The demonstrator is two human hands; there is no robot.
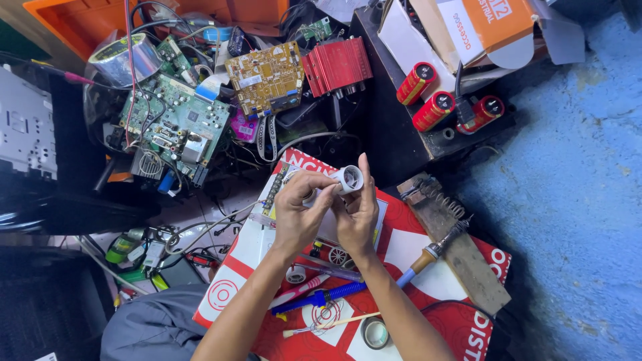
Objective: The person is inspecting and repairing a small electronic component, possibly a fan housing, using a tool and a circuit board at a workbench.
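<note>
fingers of your left hand (299,212) and right hand (356,215) clamp the white socket (346,180); likely light, stiff, brittle, so grip its body.

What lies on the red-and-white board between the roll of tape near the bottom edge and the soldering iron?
In the head view, only bare red-and-white board lies between the tape roll and the soldering iron.

Red-white printed flat carton (428,264) under hands; orange-white open box (488,27) top right.

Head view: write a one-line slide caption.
Both hands, left and right, hold a white lamp socket above a red-and-white box.
</note>
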